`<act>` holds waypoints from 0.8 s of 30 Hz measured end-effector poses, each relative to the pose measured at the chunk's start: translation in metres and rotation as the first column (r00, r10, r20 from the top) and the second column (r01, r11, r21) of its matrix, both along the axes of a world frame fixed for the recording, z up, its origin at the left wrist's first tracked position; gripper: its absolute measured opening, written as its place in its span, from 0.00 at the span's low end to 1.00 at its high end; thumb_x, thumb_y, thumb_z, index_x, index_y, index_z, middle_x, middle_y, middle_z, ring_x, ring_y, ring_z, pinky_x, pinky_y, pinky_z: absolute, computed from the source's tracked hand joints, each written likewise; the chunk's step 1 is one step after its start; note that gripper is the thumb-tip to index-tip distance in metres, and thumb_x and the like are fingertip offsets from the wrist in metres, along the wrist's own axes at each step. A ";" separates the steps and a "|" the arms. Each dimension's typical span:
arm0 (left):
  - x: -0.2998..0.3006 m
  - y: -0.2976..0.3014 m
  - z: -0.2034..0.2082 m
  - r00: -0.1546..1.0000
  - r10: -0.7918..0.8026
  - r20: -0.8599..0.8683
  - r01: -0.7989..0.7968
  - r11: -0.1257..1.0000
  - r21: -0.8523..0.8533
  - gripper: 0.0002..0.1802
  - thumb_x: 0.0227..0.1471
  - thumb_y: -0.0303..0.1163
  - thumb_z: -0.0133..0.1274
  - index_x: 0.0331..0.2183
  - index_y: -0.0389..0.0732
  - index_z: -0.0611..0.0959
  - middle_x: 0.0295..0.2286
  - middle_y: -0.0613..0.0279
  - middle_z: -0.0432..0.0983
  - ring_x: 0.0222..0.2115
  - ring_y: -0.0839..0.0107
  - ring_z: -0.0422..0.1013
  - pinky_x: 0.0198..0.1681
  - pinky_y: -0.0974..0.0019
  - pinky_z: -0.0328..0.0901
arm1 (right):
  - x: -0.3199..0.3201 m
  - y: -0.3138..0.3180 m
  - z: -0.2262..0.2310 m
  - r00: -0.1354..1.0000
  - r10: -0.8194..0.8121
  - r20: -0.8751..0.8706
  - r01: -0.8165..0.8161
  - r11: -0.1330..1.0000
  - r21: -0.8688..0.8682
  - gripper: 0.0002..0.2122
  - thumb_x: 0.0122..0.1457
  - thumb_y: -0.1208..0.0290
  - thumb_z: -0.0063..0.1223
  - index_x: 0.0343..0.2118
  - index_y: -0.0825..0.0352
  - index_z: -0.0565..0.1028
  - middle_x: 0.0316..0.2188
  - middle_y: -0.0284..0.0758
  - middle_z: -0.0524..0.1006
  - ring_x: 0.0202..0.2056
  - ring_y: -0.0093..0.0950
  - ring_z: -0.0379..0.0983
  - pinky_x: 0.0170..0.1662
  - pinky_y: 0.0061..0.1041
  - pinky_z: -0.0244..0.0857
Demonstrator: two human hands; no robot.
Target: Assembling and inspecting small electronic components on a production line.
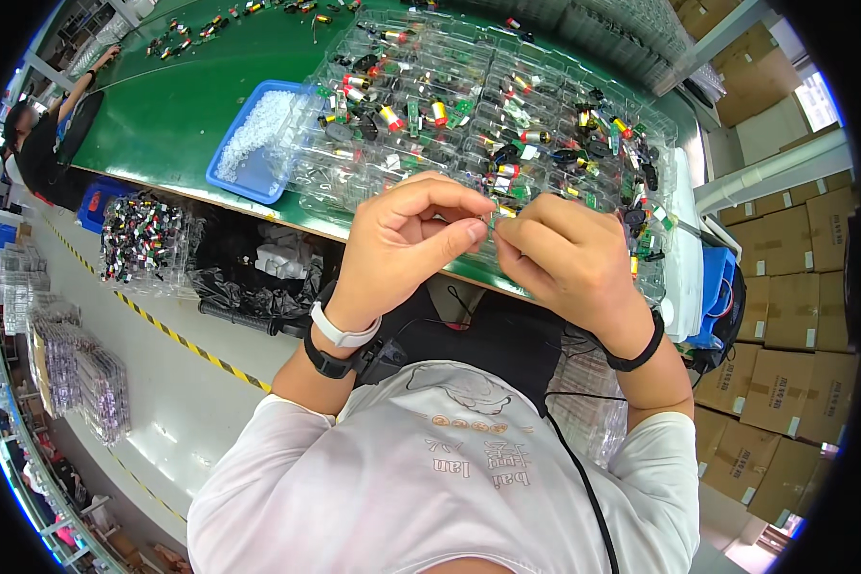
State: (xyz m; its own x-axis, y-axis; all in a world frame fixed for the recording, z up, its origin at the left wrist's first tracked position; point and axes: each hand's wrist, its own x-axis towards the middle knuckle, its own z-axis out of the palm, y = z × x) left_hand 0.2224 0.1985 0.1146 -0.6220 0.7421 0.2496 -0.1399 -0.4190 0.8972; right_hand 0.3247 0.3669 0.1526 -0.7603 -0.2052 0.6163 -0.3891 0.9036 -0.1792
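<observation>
My left hand (387, 244) and my right hand (576, 258) meet over the near edge of the green table, fingertips almost touching. Both are closed in a pinch. Between them shows a tiny bit of green and thin wire, too small to name; my fingers hide most of it. Just beyond my hands lie clear plastic compartment trays (314, 187). They hold many small parts: yellow-and-red cylinders (390, 119), green circuit boards (413, 115) and black pieces. Left of these trays, a blue tray (260, 184) contains small white bits (263, 120).
Loose parts (177, 40) lie along the table's far left. Below the table's left side are a filled clear tray (148, 239) and a black bag (234, 287). Cartons (775, 383) are stacked at right beside a blue bin (717, 297). A co-worker (43, 143) sits far left.
</observation>
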 end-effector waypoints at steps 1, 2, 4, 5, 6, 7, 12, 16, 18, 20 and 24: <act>0.001 0.000 0.000 1.000 0.021 0.000 -0.021 1.000 0.005 0.09 0.52 0.16 0.54 0.38 0.30 0.82 0.36 0.60 0.74 0.39 0.74 0.73 0.42 0.72 0.73 | 0.000 0.000 0.000 1.000 0.007 0.010 -0.007 1.000 0.001 0.07 0.43 0.80 0.64 0.24 0.65 0.75 0.19 0.30 0.70 0.17 0.25 0.68 0.18 0.23 0.59; 0.001 0.000 -0.001 1.000 0.021 0.001 -0.021 1.000 0.005 0.09 0.52 0.16 0.54 0.38 0.30 0.82 0.36 0.60 0.74 0.39 0.74 0.73 0.42 0.72 0.73 | 0.000 -0.001 0.000 1.000 0.006 0.011 -0.006 1.000 0.001 0.07 0.43 0.80 0.64 0.24 0.65 0.75 0.19 0.30 0.70 0.17 0.25 0.68 0.18 0.23 0.59; 0.001 0.001 -0.004 0.999 0.023 -0.032 -0.022 0.999 0.027 0.10 0.52 0.17 0.54 0.38 0.31 0.82 0.36 0.60 0.74 0.38 0.74 0.73 0.41 0.72 0.72 | 0.002 -0.003 0.000 0.998 0.014 0.061 -0.012 0.999 -0.032 0.07 0.43 0.80 0.63 0.25 0.64 0.75 0.19 0.30 0.69 0.17 0.26 0.68 0.19 0.24 0.60; 0.001 0.001 -0.006 0.999 0.025 -0.048 -0.023 0.999 0.039 0.10 0.52 0.17 0.54 0.38 0.31 0.82 0.37 0.60 0.74 0.38 0.74 0.73 0.41 0.72 0.72 | 0.002 -0.003 0.001 0.996 0.018 0.085 -0.014 0.999 -0.048 0.07 0.43 0.80 0.63 0.25 0.64 0.75 0.19 0.31 0.69 0.17 0.26 0.68 0.19 0.24 0.60; 0.000 0.001 -0.008 0.999 0.023 -0.048 -0.021 0.999 0.040 0.10 0.52 0.17 0.54 0.38 0.31 0.82 0.37 0.60 0.74 0.38 0.74 0.73 0.41 0.72 0.72 | 0.002 -0.004 0.001 0.996 0.016 0.085 -0.012 0.999 -0.047 0.07 0.43 0.80 0.63 0.25 0.64 0.75 0.19 0.31 0.69 0.17 0.26 0.68 0.19 0.24 0.60; -0.002 0.001 -0.011 0.994 0.015 -0.109 -0.010 0.999 0.050 0.10 0.52 0.17 0.54 0.39 0.32 0.82 0.37 0.59 0.74 0.38 0.74 0.73 0.40 0.72 0.72 | 0.003 -0.004 0.001 0.992 0.037 0.123 -0.025 0.995 -0.097 0.06 0.44 0.80 0.62 0.25 0.64 0.75 0.19 0.31 0.69 0.18 0.26 0.68 0.19 0.24 0.60; -0.009 -0.001 -0.016 0.963 -0.005 -0.268 0.027 0.997 0.076 0.13 0.52 0.19 0.54 0.42 0.34 0.80 0.39 0.59 0.73 0.37 0.73 0.73 0.39 0.72 0.70 | 0.004 -0.003 0.004 0.928 0.166 0.334 -0.013 0.909 -0.416 0.04 0.49 0.79 0.60 0.26 0.64 0.75 0.21 0.30 0.71 0.19 0.21 0.68 0.22 0.20 0.61; -0.001 0.000 -0.005 0.995 0.002 -0.100 0.001 1.000 0.030 0.16 0.54 0.21 0.54 0.46 0.35 0.78 0.40 0.59 0.73 0.38 0.74 0.72 0.41 0.71 0.69 | -0.004 0.018 0.014 0.846 0.220 0.486 0.187 0.731 -0.656 0.02 0.53 0.76 0.57 0.29 0.64 0.75 0.24 0.25 0.72 0.22 0.16 0.67 0.24 0.17 0.61; -0.001 -0.001 -0.003 1.000 0.010 -0.006 -0.010 1.000 0.006 0.16 0.55 0.22 0.53 0.47 0.35 0.77 0.40 0.60 0.73 0.39 0.74 0.72 0.42 0.71 0.69 | -0.018 0.046 0.024 0.828 0.195 0.526 0.288 0.657 -0.697 0.02 0.57 0.73 0.55 0.31 0.64 0.75 0.26 0.23 0.72 0.26 0.13 0.66 0.26 0.15 0.61; -0.010 -0.011 -0.011 0.999 -0.013 -0.039 0.012 0.999 -0.032 0.17 0.56 0.24 0.52 0.48 0.35 0.76 0.41 0.60 0.73 0.39 0.74 0.72 0.44 0.70 0.68 | -0.044 0.082 0.044 0.840 0.126 0.528 0.366 0.587 -0.722 0.05 0.60 0.69 0.53 0.34 0.64 0.74 0.29 0.23 0.72 0.29 0.13 0.67 0.30 0.16 0.65; -0.016 -0.023 -0.019 0.996 -0.068 -0.061 0.063 0.994 -0.089 0.17 0.57 0.25 0.52 0.49 0.35 0.76 0.41 0.60 0.74 0.40 0.75 0.71 0.44 0.70 0.68 | -0.099 0.235 0.061 0.925 0.145 0.350 0.292 0.318 -0.902 0.13 0.63 0.64 0.48 0.44 0.68 0.74 0.37 0.30 0.76 0.38 0.22 0.74 0.46 0.24 0.72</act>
